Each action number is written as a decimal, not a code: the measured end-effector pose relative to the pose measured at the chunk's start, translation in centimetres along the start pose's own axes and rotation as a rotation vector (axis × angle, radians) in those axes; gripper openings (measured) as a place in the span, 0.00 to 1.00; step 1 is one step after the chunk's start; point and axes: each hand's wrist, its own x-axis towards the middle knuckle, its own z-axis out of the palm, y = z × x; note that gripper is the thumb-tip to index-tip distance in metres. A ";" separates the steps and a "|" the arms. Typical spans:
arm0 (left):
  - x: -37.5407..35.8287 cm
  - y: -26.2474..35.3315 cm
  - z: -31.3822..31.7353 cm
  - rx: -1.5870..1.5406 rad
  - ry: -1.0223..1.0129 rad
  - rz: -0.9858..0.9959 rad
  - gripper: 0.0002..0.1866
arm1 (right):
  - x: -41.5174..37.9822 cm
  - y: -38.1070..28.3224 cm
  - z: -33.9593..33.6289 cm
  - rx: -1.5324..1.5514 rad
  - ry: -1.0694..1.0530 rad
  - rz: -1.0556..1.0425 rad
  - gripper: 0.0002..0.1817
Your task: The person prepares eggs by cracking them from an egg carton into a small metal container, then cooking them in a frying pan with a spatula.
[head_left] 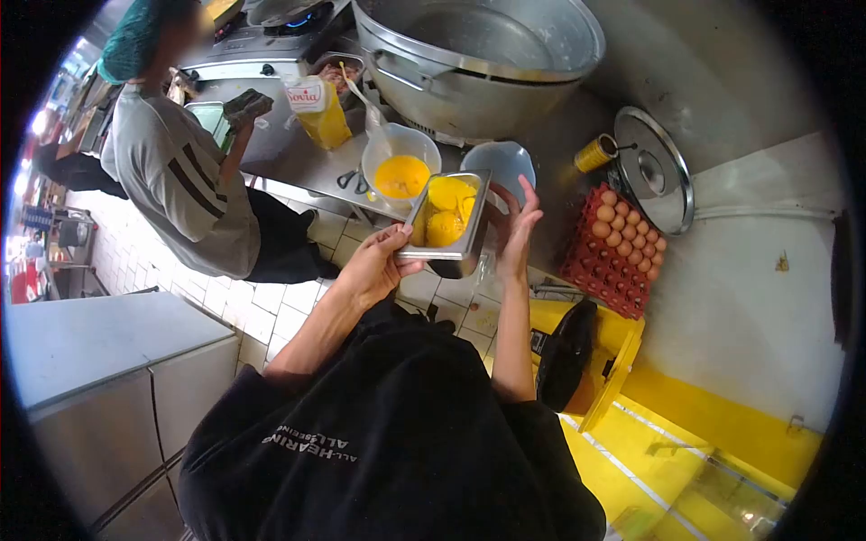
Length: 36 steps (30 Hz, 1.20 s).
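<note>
My left hand (381, 263) grips the near left rim of a small rectangular steel pan (475, 216), thumb on the edge. Inside the tilted pan lies yellow egg yolk (445, 225). My right hand (516, 227) is at the pan's right side, its fingers spread and pointing up, with nothing in its grasp. Just beyond the pan stands a translucent mixing bowl (428, 151) with orange-yellow liquid egg (401, 176) and a long-handled utensil (363, 95) leaning in it. Beside that is a pale bluish bowl (505, 160), partly hidden by my right hand and the pan.
A large metal pot (487, 90) stands at the back. Right of me are a red egg tray (591, 261) with several brown eggs, a yellow can (595, 154) and a round lid (651, 171). Scissors (354, 182) and an oil pouch (323, 117) lie left. A co-worker (180, 171) stands left.
</note>
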 end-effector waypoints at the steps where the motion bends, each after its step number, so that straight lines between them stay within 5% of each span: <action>1: 0.4 1.1 -0.4 -0.005 -0.004 0.004 0.07 | 0.8 0.2 0.6 -0.005 -0.005 -0.002 0.43; 9: 3.7 6.6 -4.2 -0.339 0.106 -0.181 0.10 | 5.9 2.1 4.2 -0.269 0.023 0.083 0.36; 24: 6.5 6.8 -9.0 -0.872 -0.058 -0.390 0.19 | 8.5 3.0 7.7 -0.702 0.075 0.068 0.37; 33: 6.0 6.1 -9.3 -0.911 -0.109 -0.561 0.15 | 7.1 2.1 7.4 -0.461 0.208 0.134 0.34; 36: 4.0 6.6 -6.9 -0.378 0.023 -0.292 0.11 | 6.0 1.9 5.1 -0.293 0.274 0.062 0.33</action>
